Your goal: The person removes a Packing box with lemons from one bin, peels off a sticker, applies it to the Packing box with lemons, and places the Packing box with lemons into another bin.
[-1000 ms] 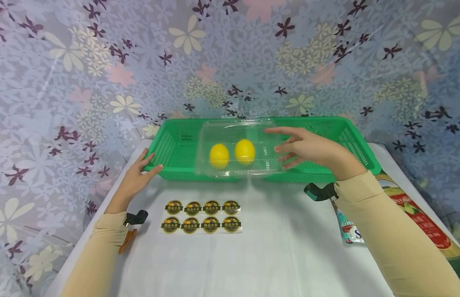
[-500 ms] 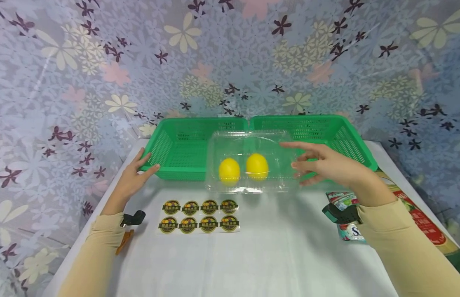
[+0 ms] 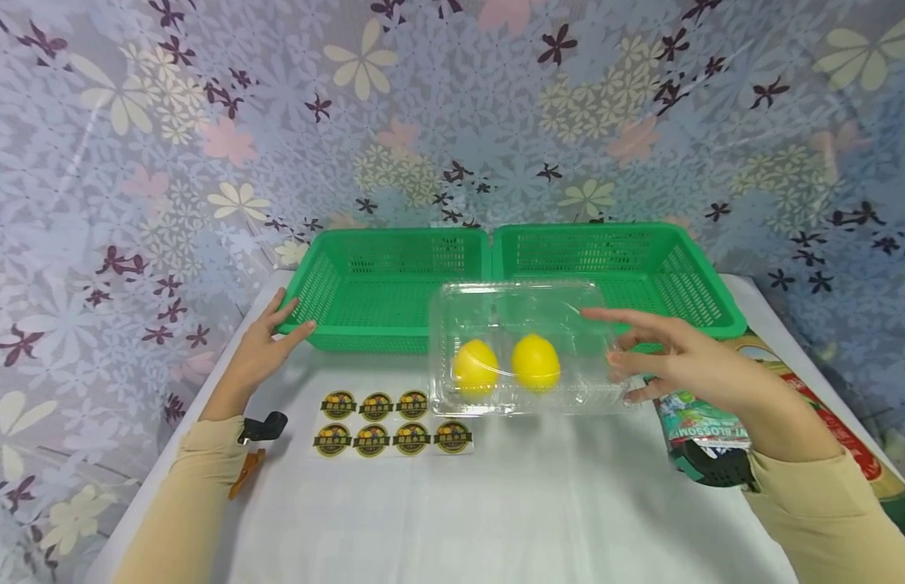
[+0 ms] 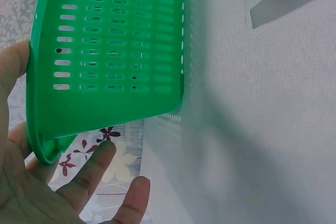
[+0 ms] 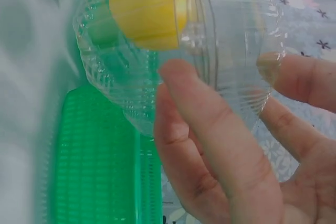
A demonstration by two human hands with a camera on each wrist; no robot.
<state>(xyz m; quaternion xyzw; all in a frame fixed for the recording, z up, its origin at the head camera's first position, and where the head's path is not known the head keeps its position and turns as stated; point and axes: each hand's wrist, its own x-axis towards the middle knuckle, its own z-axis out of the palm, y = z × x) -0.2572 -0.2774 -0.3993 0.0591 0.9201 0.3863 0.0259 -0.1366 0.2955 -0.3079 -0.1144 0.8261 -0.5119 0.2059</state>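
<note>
A clear plastic box [image 3: 511, 315] with 2 yellow fruits [image 3: 536, 362] inside is held up over the front rims of 2 green baskets, tilted so its broad side shows in the head view. The right hand [image 3: 679, 357] has its right end, thumb and fingers pinching the box's edge from either side. Whether the box touches the basket rims is hard to tell.

The left basket [image 3: 379, 304] and right basket [image 3: 642, 284] stand side by side. The left hand [image 3: 266, 345] is at the left basket's near left corner, fingers spread and touching its rim.

In front of the left basket, a sheet of round stickers [image 3: 412, 438] lies on the white worktop [image 3: 496, 519]; 7 stickers show in the head view. An orange object [image 3: 246, 474] lies beside the left sleeve. Near the right forearm are a green packet [image 3: 696, 415] and a red-and-green package [image 3: 854, 448]. Flowered cloth [image 3: 423, 97] hangs behind.
</note>
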